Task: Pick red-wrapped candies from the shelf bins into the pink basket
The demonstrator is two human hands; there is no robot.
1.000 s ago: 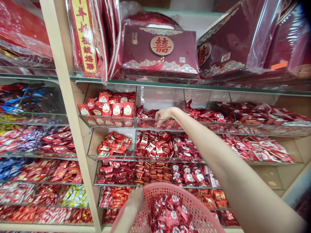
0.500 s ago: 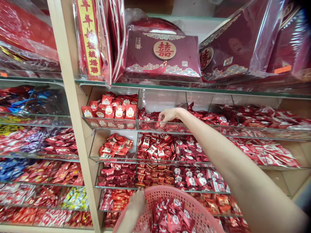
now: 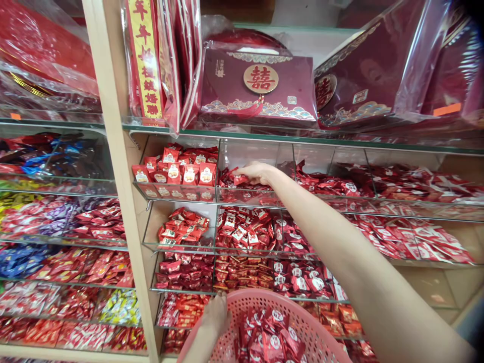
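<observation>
My right hand (image 3: 257, 172) reaches into a clear bin on the upper candy shelf, fingers closed on a dark red wrapped candy (image 3: 240, 179) lying among the other dark red candies (image 3: 230, 182) there. My left hand (image 3: 216, 313) grips the rim of a pink plastic basket (image 3: 302, 322) held low in front of the shelf. The basket holds several red wrapped candies (image 3: 268, 339) with white round marks.
Glass-fronted bins of red packets (image 3: 177, 174) fill the shelves, with more candies (image 3: 416, 237) to the right and mixed coloured ones (image 3: 45, 222) left of a wooden upright (image 3: 113, 166). Red gift boxes (image 3: 259, 83) in plastic stand on the glass shelf (image 3: 302, 136) above.
My right hand has lifted slightly inside the bin and closed on a candy. The view has shifted a little, so the shelf appears further right. The left hand still holds the basket.
</observation>
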